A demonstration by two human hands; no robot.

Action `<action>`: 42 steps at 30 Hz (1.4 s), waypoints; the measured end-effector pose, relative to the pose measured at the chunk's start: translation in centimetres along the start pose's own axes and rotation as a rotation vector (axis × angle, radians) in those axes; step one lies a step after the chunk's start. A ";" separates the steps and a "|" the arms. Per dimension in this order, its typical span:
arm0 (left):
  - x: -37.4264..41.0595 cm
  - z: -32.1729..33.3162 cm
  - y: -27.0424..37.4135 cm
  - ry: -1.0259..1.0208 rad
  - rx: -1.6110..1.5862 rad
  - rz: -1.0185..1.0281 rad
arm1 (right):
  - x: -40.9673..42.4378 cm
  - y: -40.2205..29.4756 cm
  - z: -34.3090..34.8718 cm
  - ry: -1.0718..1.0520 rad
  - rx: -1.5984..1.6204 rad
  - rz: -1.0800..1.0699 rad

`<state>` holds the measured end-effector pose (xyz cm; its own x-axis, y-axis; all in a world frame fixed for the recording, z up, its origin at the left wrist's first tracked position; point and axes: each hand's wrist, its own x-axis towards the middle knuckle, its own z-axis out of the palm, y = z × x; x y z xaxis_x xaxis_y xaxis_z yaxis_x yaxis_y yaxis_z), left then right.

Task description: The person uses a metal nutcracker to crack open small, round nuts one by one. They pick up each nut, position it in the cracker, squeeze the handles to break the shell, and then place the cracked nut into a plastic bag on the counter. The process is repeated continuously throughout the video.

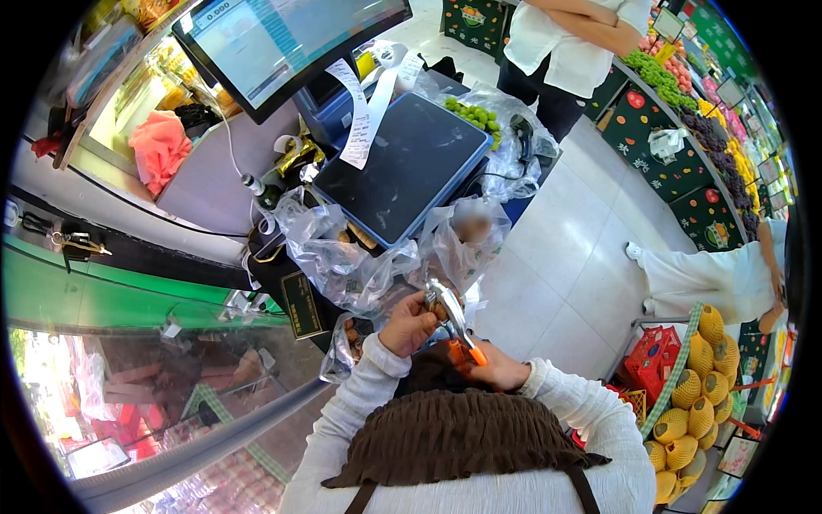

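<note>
My right hand [496, 367] is closed around the orange handles of a metal nutcracker [453, 315], low in front of me. A brown nut [439, 311] sits in its jaws, and my left hand [411, 326] steadies it there with thumb and fingers. Just beyond the tool, a clear plastic bag [459, 241] lies crumpled, with more clear plastic [347, 270] to its left. A smaller bag of brown nuts [353, 337] rests left of my left hand. Behind the bags is the dark, flat plate of a scale [404, 167].
A monitor [289, 45] stands at the upper left, near printed paper strips [359, 122]. Green grapes [474, 119] in plastic lie behind the scale. A small bottle [262, 191] is left. Two people stand beyond, near fruit displays [681, 141]; netted yellow fruit [700, 385] is right.
</note>
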<state>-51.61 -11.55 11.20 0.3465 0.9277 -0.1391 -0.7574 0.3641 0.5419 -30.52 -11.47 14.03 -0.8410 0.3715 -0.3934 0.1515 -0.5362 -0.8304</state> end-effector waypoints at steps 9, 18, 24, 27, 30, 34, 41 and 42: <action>0.1 0.5 0.9 -0.046 -0.078 0.037 | -0.8 -2.8 -0.9 -0.131 0.058 0.076; 2.6 -1.4 2.6 -0.186 0.029 -0.080 | -1.9 -6.5 -1.6 -0.153 0.058 0.137; 2.5 -0.2 2.7 -0.161 0.034 -0.082 | -1.4 -4.6 -0.8 -0.068 0.080 0.056; 1.8 0.0 1.2 -0.115 -0.041 -0.047 | -1.2 -3.8 -0.5 -0.035 0.067 0.027; 1.4 -0.5 0.7 -0.080 -0.082 -0.066 | -0.9 -3.2 -0.4 -0.023 0.006 0.048; 1.2 -0.8 0.5 -0.076 -0.090 -0.036 | -1.0 -4.0 -0.5 -0.075 0.068 0.064; 2.0 0.7 1.1 -0.171 -0.093 -0.084 | -2.8 -7.1 -1.9 -0.222 0.282 0.096; 2.3 0.9 0.8 -0.152 -0.050 -0.081 | -3.1 -7.0 -2.0 -0.197 0.253 0.104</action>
<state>-50.91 -9.16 12.07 0.4843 0.8734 -0.0520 -0.7488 0.4445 0.4917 -27.93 -7.32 20.25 -0.9156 0.1650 -0.3666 0.1285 -0.7440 -0.6557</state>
